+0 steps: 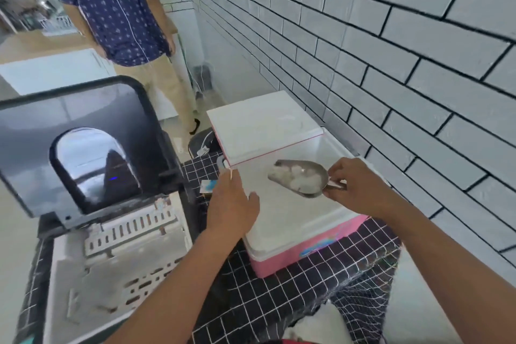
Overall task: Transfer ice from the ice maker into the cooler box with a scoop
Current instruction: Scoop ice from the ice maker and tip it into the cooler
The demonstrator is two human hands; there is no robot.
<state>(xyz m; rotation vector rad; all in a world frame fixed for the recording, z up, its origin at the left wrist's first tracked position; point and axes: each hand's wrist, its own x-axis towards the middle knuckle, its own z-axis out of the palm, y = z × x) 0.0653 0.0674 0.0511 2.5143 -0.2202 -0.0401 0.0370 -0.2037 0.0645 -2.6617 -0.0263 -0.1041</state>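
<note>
A metal scoop (282,173) heaped with ice cubes (300,179) hangs over the open pink cooler box (304,250), whose white lid (259,123) is raised at the back. My right hand (357,184) grips the scoop's handle from the right. My left hand (231,201) rests on the cooler's left rim, fingers curled over the edge. The ice maker (92,226) stands at the left with its dark lid (69,142) flipped up and a white slotted basket showing inside.
Both appliances sit on a black cloth with a white grid (279,296). A white brick wall (391,64) runs close along the right. Another person (117,22) stands at the back left, beside a white counter (55,70).
</note>
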